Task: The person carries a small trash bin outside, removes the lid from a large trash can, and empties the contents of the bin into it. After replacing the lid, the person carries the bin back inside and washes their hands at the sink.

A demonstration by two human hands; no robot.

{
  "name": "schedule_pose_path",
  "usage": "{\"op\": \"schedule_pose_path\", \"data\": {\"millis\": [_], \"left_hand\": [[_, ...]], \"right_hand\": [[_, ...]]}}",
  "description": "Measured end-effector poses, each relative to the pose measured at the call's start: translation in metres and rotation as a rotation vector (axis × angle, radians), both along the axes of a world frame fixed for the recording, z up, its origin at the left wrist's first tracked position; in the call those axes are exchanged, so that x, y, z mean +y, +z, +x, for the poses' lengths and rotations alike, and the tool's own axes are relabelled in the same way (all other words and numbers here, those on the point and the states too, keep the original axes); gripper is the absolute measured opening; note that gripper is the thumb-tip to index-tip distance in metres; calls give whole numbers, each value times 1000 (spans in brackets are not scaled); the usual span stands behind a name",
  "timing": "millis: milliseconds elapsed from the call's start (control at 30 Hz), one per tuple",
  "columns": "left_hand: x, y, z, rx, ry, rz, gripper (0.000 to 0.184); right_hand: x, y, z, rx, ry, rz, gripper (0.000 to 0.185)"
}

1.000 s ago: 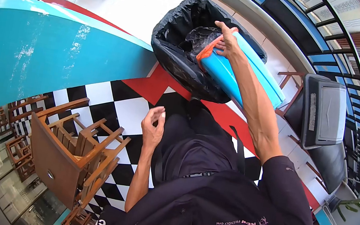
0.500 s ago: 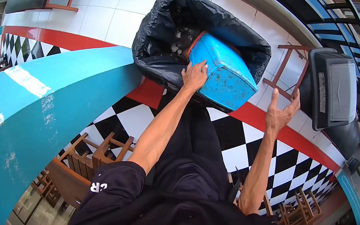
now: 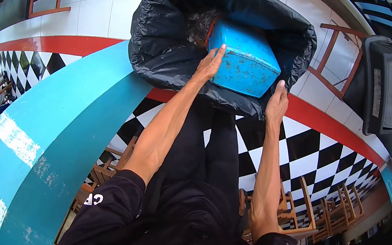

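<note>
A scuffed blue bin [image 3: 246,61] lies tipped on its side inside a large container lined with a black plastic bag [image 3: 162,30]. Its mouth, with an orange-red edge, faces left toward crumpled clear and dark plastic [image 3: 201,25]. My left hand [image 3: 209,65] is on the near left side of the blue bin, its fingers partly hidden against it. At the bin's lower right corner is my right hand [image 3: 277,103], thumb up, by the edge of the black bag; most of its fingers are hidden.
A teal wall top [image 3: 73,87] with worn white patches rises at the left. A black and grey case [image 3: 385,91] stands on a seat at the right. Wooden chairs [image 3: 300,211] are below right on the checkered floor. Another dark chair [image 3: 14,4] stands at upper left.
My right hand has moved in from the right to the blue bin's base. My left hand stays on its side. Earlier, my right hand held the bin's mouth while my left hand was away from it.
</note>
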State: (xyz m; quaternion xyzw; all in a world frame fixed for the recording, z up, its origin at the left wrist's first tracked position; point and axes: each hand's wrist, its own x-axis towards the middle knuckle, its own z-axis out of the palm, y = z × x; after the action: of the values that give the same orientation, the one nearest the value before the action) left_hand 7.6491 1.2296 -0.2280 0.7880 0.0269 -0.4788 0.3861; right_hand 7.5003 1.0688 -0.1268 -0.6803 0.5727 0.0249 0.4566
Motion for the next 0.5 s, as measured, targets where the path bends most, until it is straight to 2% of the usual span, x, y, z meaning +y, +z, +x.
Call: {"op": "schedule_pose_path", "data": {"millis": [33, 67, 100, 133, 167, 200, 233, 300, 333, 367, 400, 433, 467, 500], "left_hand": [[1, -11, 3, 35, 5, -77, 96], [0, -23, 8, 66, 9, -155, 94], [-3, -21, 10, 69, 4, -159, 94], [-7, -14, 13, 126, 106, -159, 93], [-8, -6, 16, 181, 210, -156, 92], [-9, -5, 20, 182, 208, -154, 92], [-10, -3, 24, 265, 249, -190, 93], [-9, 1, 33, 342, 292, -236, 93], [-6, 2, 42, 389, 310, -341, 93], [0, 4, 51, 437, 323, -442, 92], [9, 6, 57, 493, 330, -534, 92], [19, 20, 65, 475, 232, -444, 102], [23, 67, 66, 437, 256, -281, 106], [36, 78, 68, 467, 264, -252, 108]], "right_hand": [[0, -36, -5, 138, 25, -55, 86], [-4, -62, -2, 182, -27, -3, 93], [-9, -64, 12, 125, -196, 146, 95], [-13, -66, 24, 68, -363, 300, 97], [-18, -81, 27, -31, -488, 365, 97], [-22, -88, 31, -136, -614, 428, 98], [-20, -94, 31, -222, -631, 505, 112], [-13, -95, 33, -166, -583, 531, 114], [-12, -92, 39, -115, -531, 560, 117], [-2, -91, 44, -37, -497, 293, 93], [4, -79, 50, 140, -211, 127, 88], [12, -56, 55, 71, -180, 94, 85], [16, -31, 57, 3, -153, 61, 83], [16, -4, 57, -59, -141, 112, 82]]}}
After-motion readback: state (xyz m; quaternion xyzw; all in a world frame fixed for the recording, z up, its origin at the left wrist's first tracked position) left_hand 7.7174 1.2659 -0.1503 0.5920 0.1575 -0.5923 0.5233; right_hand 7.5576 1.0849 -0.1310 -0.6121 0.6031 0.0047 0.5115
